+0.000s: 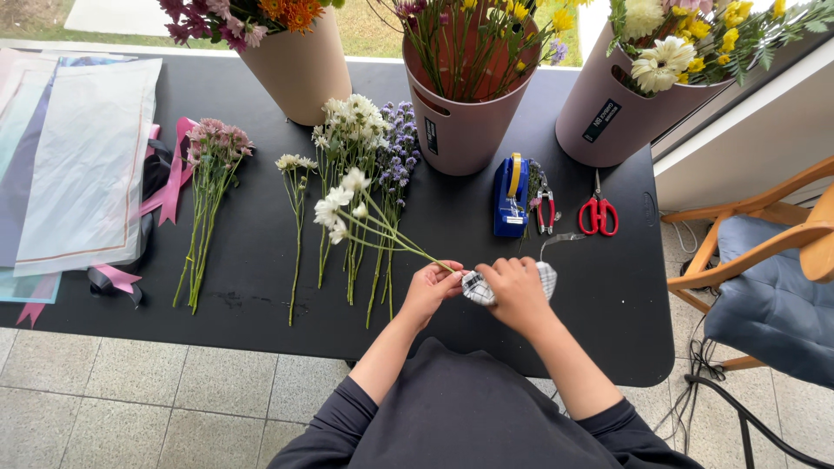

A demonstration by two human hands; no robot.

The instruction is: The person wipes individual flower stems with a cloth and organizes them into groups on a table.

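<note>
A few white-flowered stems (365,221) lie slanted over the black table (261,287), their cut ends pinched in the left hand (430,291), which is closed around them at the table's near edge. The right hand (514,295) is curled shut on a checked cloth (478,287) pressed against those stem ends (how much of the cloth wraps the stems is hidden under the fingers). The thin stems look easy to kink or snap if the grip twists, and the blooms could drag across the white bunch (352,139) and purple bunch (398,148) lying beneath them. The blue tape dispenser (511,195), red scissors (598,213) and small pliers (546,208) lie just beyond the right hand, where a stray elbow might nudge them.
</note>
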